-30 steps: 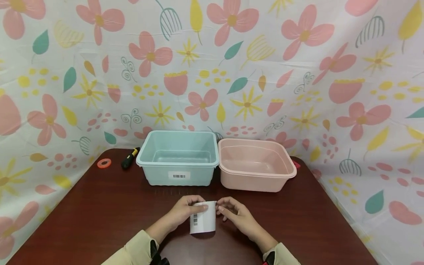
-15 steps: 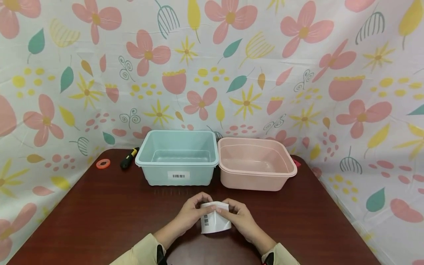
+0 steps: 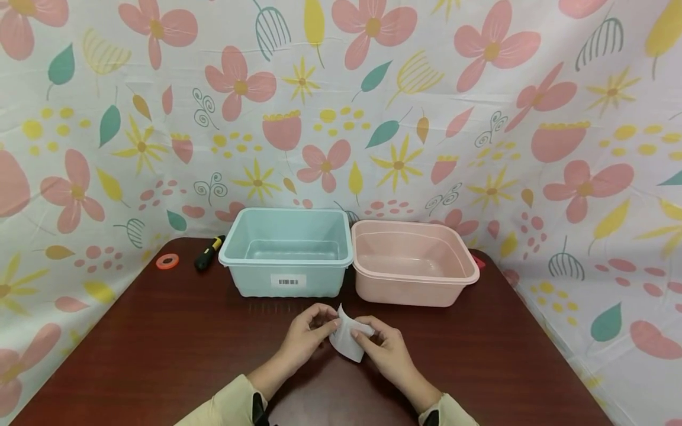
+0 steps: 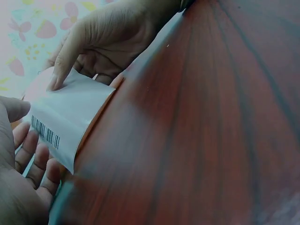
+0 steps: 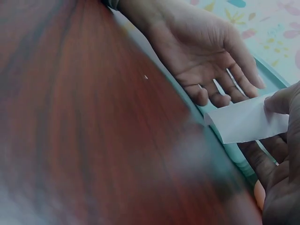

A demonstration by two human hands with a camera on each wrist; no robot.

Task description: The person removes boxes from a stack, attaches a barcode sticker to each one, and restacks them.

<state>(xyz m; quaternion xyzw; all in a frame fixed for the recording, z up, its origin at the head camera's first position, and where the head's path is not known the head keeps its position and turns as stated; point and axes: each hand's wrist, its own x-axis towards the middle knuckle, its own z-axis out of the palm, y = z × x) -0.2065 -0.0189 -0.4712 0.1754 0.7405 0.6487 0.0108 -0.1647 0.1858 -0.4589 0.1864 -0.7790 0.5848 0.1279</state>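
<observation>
A small white barcode label (image 3: 348,338) is bent between the two hands above the table, its plain face showing in the head view. Its printed barcode shows in the left wrist view on the label (image 4: 70,117). The right hand (image 3: 388,349) pinches it, thumb on the near face and fingers behind. Beside its other edge is the left hand (image 3: 303,338). In the right wrist view the left hand (image 5: 201,56) has its thumb raised apart from the label and its fingers loosely bent.
A light blue tub (image 3: 290,278) with a barcode sticker stands behind the hands, with a pink tub (image 3: 415,290) beside it. On the brown table (image 3: 160,343), a black-and-yellow tool handle (image 3: 209,253) and an orange ring (image 3: 167,261) lie at the back left.
The right hand has come onto the label and pinches it. The label has shifted right and turned, its barcode no longer visible in the head view. The left hand has loosened its hold.
</observation>
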